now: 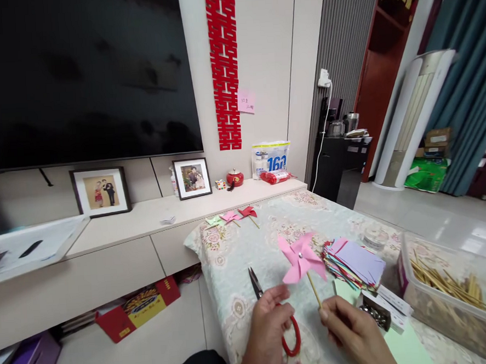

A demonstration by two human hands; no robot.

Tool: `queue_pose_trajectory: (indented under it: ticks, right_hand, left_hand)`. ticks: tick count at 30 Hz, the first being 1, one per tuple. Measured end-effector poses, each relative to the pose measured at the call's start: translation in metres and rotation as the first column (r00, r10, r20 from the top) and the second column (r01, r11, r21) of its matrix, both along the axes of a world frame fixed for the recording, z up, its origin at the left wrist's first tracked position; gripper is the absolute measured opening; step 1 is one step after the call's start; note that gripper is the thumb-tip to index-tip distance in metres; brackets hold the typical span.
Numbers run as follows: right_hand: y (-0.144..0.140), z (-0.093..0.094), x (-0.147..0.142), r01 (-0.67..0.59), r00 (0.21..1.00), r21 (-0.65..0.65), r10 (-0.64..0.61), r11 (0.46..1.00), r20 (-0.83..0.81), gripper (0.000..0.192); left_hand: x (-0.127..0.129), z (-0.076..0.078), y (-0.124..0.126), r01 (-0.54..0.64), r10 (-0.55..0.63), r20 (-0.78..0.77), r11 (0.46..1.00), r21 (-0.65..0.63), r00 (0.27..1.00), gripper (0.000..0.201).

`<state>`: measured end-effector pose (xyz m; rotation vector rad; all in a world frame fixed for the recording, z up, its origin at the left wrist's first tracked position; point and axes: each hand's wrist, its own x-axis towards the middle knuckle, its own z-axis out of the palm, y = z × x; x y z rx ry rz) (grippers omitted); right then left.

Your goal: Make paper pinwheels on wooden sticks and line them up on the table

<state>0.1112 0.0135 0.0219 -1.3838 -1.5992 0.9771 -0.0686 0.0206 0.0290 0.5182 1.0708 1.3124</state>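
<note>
A pink paper pinwheel (301,256) with a shiny pin at its centre stands tilted on a thin stick (314,289). My right hand (354,329) pinches the lower part of that stick. My left hand (271,317) is loosely curled, fingers apart, over a pair of scissors (291,341) with red handles and dark blades pointing away. It covers the scissors' middle; whether it touches them I cannot tell. Beside my right hand are a small open box of metal pins (374,312), a white box (394,307) and light green paper (407,349).
Stacked coloured paper (357,263), a round clear container (374,237) and a plastic bin of sticks (447,285) occupy the right side of the floral-covered table (232,270). Green, pink and red pinwheels (231,217) lie at its far edge. Beyond is a low cabinet (142,224).
</note>
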Motion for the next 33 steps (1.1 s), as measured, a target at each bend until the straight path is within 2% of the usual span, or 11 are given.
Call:
queue_pose_trajectory:
  ticks: [3, 6, 11, 14, 16, 19, 24, 33]
  right_hand:
    - [0.04, 0.023, -0.015, 0.036, 0.999, 0.064, -0.037, 0.997, 0.014, 0.035]
    - [0.096, 0.03, -0.033, 0.085, 0.994, 0.072, -0.089, 0.994, 0.062, 0.03]
    - [0.195, 0.01, -0.054, 0.183, 0.956, 0.047, -0.189, 0.982, 0.223, 0.024]
    - [0.241, -0.003, -0.064, 0.233, 0.907, 0.031, -0.228, 0.972, 0.355, 0.023]
    - [0.264, -0.008, -0.072, 0.251, 0.87, 0.027, -0.237, 0.968, 0.432, 0.023]
    - [0.291, -0.013, -0.084, 0.261, 0.818, 0.028, -0.237, 0.965, 0.525, 0.028]
    - [0.325, -0.02, -0.1, 0.254, 0.74, 0.01, -0.201, 0.967, 0.641, 0.03]
    - [0.36, -0.015, -0.113, 0.194, 0.65, -0.021, -0.112, 0.981, 0.751, 0.032]
  left_hand:
    - [-0.028, -0.001, 0.025, -0.016, 0.022, -0.124, 0.999, 0.05, 0.992, 0.038]
    - [-0.049, -0.006, 0.055, -0.066, 0.092, -0.233, 0.991, 0.119, 0.968, 0.034]
    - [-0.065, -0.023, 0.088, -0.083, 0.118, -0.284, 0.988, 0.132, 0.952, 0.03]
    - [-0.066, -0.031, 0.096, -0.012, 0.057, -0.366, 0.992, 0.124, 0.929, 0.03]
    - [-0.065, -0.034, 0.1, -0.01, 0.045, -0.387, 0.996, 0.092, 0.921, 0.028]
    - [-0.064, -0.036, 0.106, -0.031, 0.059, -0.376, 0.996, 0.08, 0.925, 0.025]
    - [-0.066, -0.035, 0.109, 0.004, 0.018, -0.443, 0.999, 0.05, 0.896, 0.024]
    - [-0.066, -0.044, 0.112, -0.033, 0.078, -0.417, 0.993, 0.113, 0.905, 0.023]
